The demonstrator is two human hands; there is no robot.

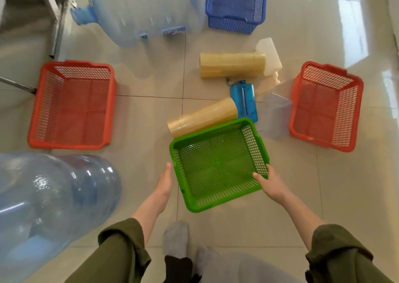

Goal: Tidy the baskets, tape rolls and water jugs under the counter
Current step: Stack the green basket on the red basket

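Bare floor (142,114) btwn left red basket (71,105) & tape rolls (203,116).

The near jug (54,196) runs off the left edge; far jug (146,8) and blue basket (233,24) off the top; green basket (191,207) hides one tape stack (203,116) end.

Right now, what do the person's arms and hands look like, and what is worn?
The left hand and right hand are bare: no gloves, rings or watch show. The olive-green left sleeve and right sleeve are bunched up near the elbows.
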